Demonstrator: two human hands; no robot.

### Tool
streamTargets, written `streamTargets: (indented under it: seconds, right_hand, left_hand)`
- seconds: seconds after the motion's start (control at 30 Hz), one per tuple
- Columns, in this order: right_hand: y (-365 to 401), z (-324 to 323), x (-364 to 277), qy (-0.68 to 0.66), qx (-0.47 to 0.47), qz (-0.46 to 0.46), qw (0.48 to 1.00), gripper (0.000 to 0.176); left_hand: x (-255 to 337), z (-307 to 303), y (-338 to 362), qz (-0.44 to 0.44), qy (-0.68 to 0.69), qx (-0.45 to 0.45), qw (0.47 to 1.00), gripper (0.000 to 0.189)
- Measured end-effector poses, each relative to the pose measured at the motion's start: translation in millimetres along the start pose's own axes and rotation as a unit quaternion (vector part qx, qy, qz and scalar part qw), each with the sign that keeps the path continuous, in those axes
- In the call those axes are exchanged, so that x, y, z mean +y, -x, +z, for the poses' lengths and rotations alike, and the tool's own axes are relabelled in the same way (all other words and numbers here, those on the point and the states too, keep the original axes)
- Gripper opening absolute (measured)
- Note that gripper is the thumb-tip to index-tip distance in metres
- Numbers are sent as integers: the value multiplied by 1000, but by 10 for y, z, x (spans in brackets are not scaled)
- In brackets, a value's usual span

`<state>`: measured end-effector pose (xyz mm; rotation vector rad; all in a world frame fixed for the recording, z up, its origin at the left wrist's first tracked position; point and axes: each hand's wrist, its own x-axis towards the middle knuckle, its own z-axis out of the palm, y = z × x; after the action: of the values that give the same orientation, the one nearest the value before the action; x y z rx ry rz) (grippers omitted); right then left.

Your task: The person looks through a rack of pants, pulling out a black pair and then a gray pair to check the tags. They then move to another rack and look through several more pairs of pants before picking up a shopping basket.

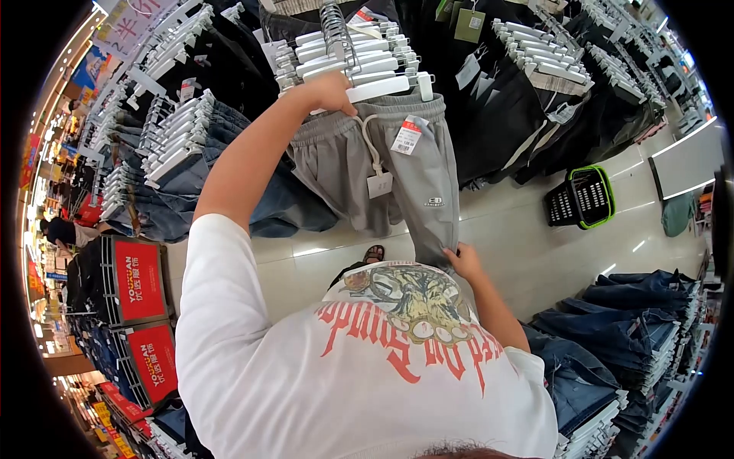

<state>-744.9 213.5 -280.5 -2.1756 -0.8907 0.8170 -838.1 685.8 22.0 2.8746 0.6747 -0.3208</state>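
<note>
Grey drawstring sweatpants (424,164) hang in front of me from a white clothes hanger (378,88). My left hand (330,93) is closed on the hanger's left part, right at the waistband; its fingertips are partly hidden. Lower down, my right hand (463,262) is closed on the grey fabric of one trouser leg and draws it toward my body. A red and white price tag (410,135) lies on the front near the waistband. Below the tied drawstring dangles a small white label (379,184).
Behind the sweatpants, more white hangers (344,50) crowd the rack. Jeans (290,203) hang at left, dark trousers (489,115) at right. A black and green shopping basket (581,199) stands on the tiled floor. Red sign panels (140,281) are at far left, folded-over jeans (566,359) at lower right.
</note>
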Motion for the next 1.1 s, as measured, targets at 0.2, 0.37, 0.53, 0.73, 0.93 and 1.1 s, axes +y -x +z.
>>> streamTargets:
  seconds: [0.2,0.37,0.53,0.73,0.93,1.1]
  right_hand:
    - [-14,23,-40,5,7,7,1000,31]
    - [-358,-131,-606,-108,205,-127,964,35]
    - [-1009,-1036,-2552,-109,209,-338,911,16]
    - [-1952,-1194,-3983,-79,162,-408,895,20]
    - [-2453,-992,-4472,-60,120,-353,926,21]
    - [-2598,-1011,-4554,-34,111,-349,930,19]
  left_hand:
    - [-39,42,-7,-13,13,-6,1000,56]
    - [-99,152,-30,9,4,32,999,53]
    - [-103,116,-12,2,24,22,999,48]
    - [-256,210,-95,39,22,56,997,41]
    - [-235,133,-35,27,38,40,998,35]
    - [-256,217,-79,15,67,55,996,32]
